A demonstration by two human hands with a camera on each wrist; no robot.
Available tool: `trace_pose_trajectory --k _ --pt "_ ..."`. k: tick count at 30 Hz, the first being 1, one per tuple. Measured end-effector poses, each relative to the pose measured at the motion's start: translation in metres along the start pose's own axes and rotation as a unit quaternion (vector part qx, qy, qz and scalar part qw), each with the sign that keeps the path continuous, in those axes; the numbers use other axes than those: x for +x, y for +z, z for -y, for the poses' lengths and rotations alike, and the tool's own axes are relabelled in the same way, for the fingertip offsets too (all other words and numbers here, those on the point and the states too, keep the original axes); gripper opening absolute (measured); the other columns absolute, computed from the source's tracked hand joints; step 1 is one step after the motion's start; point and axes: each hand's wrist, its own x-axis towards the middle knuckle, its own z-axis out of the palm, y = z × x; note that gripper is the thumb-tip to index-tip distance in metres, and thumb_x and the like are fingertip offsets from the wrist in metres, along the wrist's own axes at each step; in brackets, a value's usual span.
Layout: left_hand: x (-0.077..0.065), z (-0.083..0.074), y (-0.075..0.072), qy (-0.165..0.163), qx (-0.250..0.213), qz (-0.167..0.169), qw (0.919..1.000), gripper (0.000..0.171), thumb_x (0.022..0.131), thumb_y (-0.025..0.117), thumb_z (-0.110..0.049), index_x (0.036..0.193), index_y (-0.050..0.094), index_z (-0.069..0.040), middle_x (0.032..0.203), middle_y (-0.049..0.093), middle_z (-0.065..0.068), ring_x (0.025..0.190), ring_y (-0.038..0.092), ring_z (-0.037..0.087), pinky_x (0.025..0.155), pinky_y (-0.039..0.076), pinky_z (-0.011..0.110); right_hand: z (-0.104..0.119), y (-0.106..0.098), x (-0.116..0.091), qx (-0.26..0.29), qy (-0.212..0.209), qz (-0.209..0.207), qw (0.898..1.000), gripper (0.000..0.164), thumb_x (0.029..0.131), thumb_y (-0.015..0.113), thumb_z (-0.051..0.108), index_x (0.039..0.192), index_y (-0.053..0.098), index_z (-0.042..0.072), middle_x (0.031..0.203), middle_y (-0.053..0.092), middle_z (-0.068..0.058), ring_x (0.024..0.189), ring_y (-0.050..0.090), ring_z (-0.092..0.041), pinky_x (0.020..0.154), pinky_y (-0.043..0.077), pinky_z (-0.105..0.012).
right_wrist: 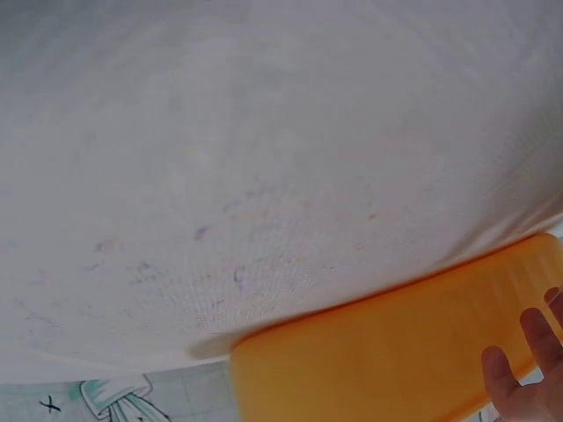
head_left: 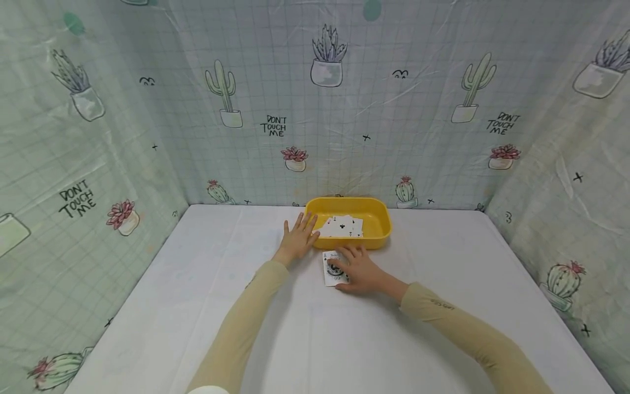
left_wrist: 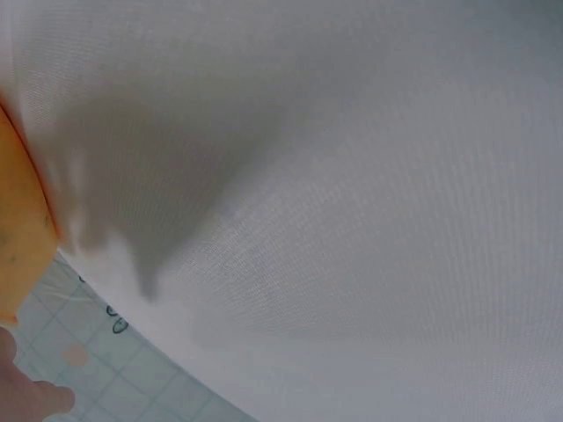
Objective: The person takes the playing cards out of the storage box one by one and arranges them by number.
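A yellow plastic tray [head_left: 376, 241] stands at the far edge of the table, with several white playing cards [head_left: 350, 223] lying loosely overlapped inside. My left hand [head_left: 297, 239] has its fingers spread at the tray's left side, fingertips right at the rim. In front of the tray lies an ace of spades [head_left: 328, 276], face up. My right hand [head_left: 361, 272] reaches over this card from the right, fingers apart, partly covering it. In the right wrist view, several extended fingers [right_wrist: 537, 338] show against the tray's outer wall [right_wrist: 369, 360].
A white cloth [head_left: 197, 306] covers the table. Behind and on both sides hang fabric walls [head_left: 374, 153] printed with cacti and lettering, the rear one close behind the tray.
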Motion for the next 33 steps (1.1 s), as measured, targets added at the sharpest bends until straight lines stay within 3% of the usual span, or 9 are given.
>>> trace_pose_trajectory --k 12,19,33 --pt "0.0005 -0.0014 -0.002 -0.003 -0.013 0.005 0.9999 0.055 0.096 0.024 -0.043 0.145 0.008 -0.022 0.152 0.008 0.002 0.14 0.003 0.022 0.106 0.006 0.06 0.0003 0.0028 0.0004 -0.005 0.003 0.004 1.0 0.065 0.08 0.044 0.064 0.135 0.037 0.029 0.142 0.03 -0.009 0.127 0.028 -0.03 0.099 0.024 -0.058" --pt "-0.0007 -0.0008 -0.0011 -0.005 -0.004 0.013 0.9999 0.056 0.096 0.018 -0.047 0.145 0.005 -0.023 0.152 0.006 0.001 0.14 0.002 0.022 0.107 0.006 0.059 0.0013 0.0042 -0.0002 -0.019 -0.005 0.006 1.0 0.065 0.081 0.043 0.064 0.135 0.039 0.027 0.14 0.033 -0.01 0.125 0.031 -0.029 0.098 0.026 -0.054" --pt "-0.0018 -0.0008 -0.003 0.001 -0.016 -0.003 0.9999 0.055 0.096 0.024 -0.043 0.145 0.011 -0.021 0.152 0.01 0.003 0.14 0.006 0.024 0.105 0.008 0.061 0.0019 0.0052 0.0023 -0.019 0.007 0.014 1.0 0.065 0.081 0.042 0.065 0.135 0.038 0.029 0.142 0.03 -0.01 0.128 0.029 -0.029 0.1 0.024 -0.057"
